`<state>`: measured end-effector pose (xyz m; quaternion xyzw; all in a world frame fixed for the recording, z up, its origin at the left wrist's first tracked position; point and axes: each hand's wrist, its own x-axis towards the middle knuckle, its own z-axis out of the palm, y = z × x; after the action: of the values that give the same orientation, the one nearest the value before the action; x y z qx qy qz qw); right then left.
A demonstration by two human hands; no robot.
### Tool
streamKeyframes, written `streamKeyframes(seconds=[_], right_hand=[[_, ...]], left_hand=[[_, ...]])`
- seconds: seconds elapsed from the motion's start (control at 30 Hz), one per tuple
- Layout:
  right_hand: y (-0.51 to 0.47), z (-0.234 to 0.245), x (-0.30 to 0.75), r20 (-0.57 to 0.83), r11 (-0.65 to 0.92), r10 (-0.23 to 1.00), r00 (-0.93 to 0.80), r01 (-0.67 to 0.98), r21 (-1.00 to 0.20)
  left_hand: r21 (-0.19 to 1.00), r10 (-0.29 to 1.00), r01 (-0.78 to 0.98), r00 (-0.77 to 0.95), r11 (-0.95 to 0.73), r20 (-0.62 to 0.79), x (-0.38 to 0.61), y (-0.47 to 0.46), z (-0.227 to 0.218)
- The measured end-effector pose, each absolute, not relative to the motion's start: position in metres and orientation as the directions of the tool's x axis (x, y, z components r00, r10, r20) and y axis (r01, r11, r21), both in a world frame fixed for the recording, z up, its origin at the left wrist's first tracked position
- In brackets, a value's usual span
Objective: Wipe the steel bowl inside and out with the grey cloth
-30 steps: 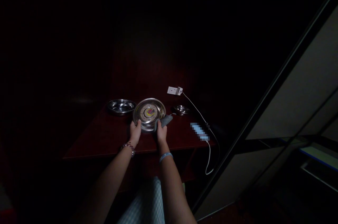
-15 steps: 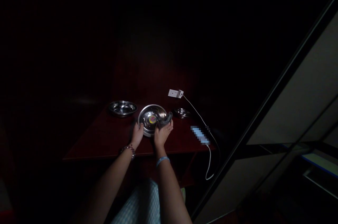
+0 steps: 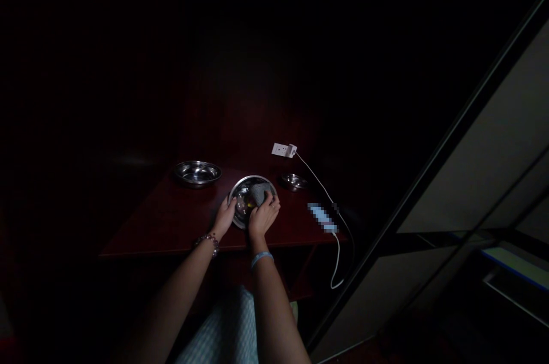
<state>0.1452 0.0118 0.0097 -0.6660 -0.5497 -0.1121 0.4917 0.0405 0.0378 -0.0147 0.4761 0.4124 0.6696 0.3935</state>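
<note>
A shiny steel bowl (image 3: 242, 216) is tilted toward me above the front part of the dark red table (image 3: 167, 227). My left hand (image 3: 223, 217) grips its left rim, thumb on the inner side. My right hand (image 3: 263, 215) presses a grey cloth (image 3: 261, 190) against the inside of the bowl on the right. The cloth and fingers cover most of a yellow sticker (image 3: 250, 203) at the bowl's bottom.
A wider steel bowl (image 3: 197, 174) stands at the table's left, a small steel bowl (image 3: 294, 182) at the right. A white charger in a wall socket (image 3: 282, 150) feeds a cable (image 3: 315, 177) near a blurred-out phone (image 3: 322, 218). A pale slanted panel (image 3: 476, 141) rises at right.
The cloth has moved from the bowl's right rim into its inside and now lies spread there, hiding more of the sticker. The bowl has shifted slightly right and nearer.
</note>
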Motion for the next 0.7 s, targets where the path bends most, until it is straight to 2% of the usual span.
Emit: streamKeyframes(seconds=[0.17, 0.4, 0.53, 0.7], right_hand=[[0.017, 0.007, 0.144, 0.653, 0.171, 0.743, 0.150, 0.900, -0.401], [0.017, 0.007, 0.142, 0.673, 0.428, 0.730, -0.122, 0.848, -0.311], [0.014, 0.010, 0.140, 0.599, 0.507, 0.760, -0.252, 0.807, -0.304], [0.011, 0.008, 0.141, 0.450, 0.459, 0.848, -0.279, 0.810, -0.364]], left_hand=[[0.942, 0.919, -0.028, -0.234, -0.334, 0.319, 0.040, 0.034, -0.012], [0.954, 0.914, 0.024, -0.280, -0.297, 0.292, 0.038, 0.024, 0.001], [0.961, 0.919, 0.004, -0.291, -0.277, 0.266, 0.036, 0.029, -0.003], [0.973, 0.895, 0.029, -0.385, -0.231, 0.224, 0.035, 0.034, -0.007]])
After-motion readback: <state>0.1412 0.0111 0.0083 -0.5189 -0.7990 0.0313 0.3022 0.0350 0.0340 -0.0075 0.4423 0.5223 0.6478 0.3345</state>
